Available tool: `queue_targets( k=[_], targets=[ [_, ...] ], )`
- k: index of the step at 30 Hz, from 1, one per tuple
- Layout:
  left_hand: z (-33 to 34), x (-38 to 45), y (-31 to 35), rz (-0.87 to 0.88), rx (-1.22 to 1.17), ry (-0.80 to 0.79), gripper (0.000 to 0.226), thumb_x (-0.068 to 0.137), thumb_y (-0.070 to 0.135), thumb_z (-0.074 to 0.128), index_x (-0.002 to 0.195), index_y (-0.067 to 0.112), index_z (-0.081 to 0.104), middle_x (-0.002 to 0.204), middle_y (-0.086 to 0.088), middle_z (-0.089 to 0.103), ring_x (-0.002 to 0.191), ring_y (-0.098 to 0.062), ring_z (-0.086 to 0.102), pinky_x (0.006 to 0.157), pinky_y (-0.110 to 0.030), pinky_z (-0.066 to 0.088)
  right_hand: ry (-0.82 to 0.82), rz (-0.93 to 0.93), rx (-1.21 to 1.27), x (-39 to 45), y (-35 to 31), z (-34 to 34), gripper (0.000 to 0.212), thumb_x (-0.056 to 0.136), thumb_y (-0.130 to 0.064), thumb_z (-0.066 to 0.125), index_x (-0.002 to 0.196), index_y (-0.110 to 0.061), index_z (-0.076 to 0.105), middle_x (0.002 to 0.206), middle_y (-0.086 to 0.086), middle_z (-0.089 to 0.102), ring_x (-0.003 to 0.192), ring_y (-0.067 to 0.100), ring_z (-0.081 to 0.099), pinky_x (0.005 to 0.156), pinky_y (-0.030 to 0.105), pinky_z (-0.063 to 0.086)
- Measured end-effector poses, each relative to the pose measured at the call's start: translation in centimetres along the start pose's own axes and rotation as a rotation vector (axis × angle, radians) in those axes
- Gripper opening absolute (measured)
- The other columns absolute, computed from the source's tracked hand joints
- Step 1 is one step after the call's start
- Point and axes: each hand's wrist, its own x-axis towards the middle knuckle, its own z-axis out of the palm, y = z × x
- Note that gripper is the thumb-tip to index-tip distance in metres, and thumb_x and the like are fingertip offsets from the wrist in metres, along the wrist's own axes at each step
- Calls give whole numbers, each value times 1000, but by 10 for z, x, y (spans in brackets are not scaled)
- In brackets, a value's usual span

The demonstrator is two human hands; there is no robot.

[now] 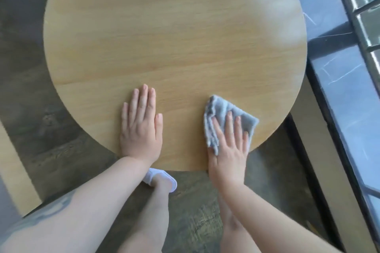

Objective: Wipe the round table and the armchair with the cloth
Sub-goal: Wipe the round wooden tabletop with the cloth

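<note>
Top view of the round, light wooden table. The left hand lay flat on its near edge, fingers straight and close together. The right hand pressed the folded grey cloth against the near right part of the tabletop, fingers straight and slightly spread. A white slipper stood on the dark floor below.

bare round table ahead, window ledge close right
</note>
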Motion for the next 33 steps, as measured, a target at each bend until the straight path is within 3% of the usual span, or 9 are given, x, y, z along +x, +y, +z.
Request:
queue_targets(
  k=[3,9,12,14,18,21,25,30,33],
  targets=[
    [-3,-5,-13,79,3,-26,56,98,30,24,152,14,21,159,-1,17,147,-19,11,118,-39,6,-146,-375,54,3,-23,10,65,87,-25,48,148,-36,28,158,-8,16,147,13,6,118,39,8],
    [-9,-12,-35,95,-92,-6,55,99,28,21,152,14,19,159,1,14,148,-16,7,119,-36,0,154,284,68,1,-2,6,76,79,-10,47,149,-31,27,160,-2,9,147,11,-4,119,39,-4],
    [-9,-14,-36,95,-123,26,58,94,19,25,151,12,22,159,-1,18,147,-17,8,119,-36,-1,-14,-129,48,-35,-66,36,87,70,-11,56,149,-33,27,159,-2,12,147,17,3,118,38,2],
    [-9,-13,-35,71,-119,43,61,91,13,26,151,12,22,159,-2,19,147,-18,9,119,-36,-2,-64,-346,92,-14,-65,25,74,72,-12,61,142,-28,43,156,1,24,145,17,17,117,38,13],
    [-6,-12,-32,42,-67,39,56,97,18,30,152,15,22,159,1,18,147,-16,10,117,-33,-7,107,-321,-19,54,-5,-25,36,79,-20,62,114,-16,64,154,13,26,145,26,17,119,38,8],
    [-6,-12,-29,33,-66,23,55,97,21,27,152,16,20,159,3,16,147,-14,8,118,-34,-6,-89,-431,-56,75,14,-35,49,78,-38,68,119,-14,58,156,11,24,145,26,18,118,42,15],
    [-8,-12,-31,33,-70,14,55,97,21,25,153,17,20,159,3,16,147,-14,8,118,-36,-4,-58,-387,-195,92,21,-32,80,78,-54,57,149,-32,27,160,2,7,148,24,3,119,45,3],
    [-6,-12,-29,22,-41,14,55,98,21,25,153,17,20,159,4,15,147,-13,7,119,-36,-4,-1,-27,-242,62,-2,-4,76,85,-43,38,153,-27,6,161,9,1,147,28,-6,118,45,-5],
    [-7,-13,-28,11,-21,-4,56,97,21,24,153,17,19,159,4,14,147,-14,7,119,-38,-1,-88,-221,-184,32,-38,12,79,81,-34,38,152,-9,16,158,18,6,147,31,0,119,41,-5]
  ],
)
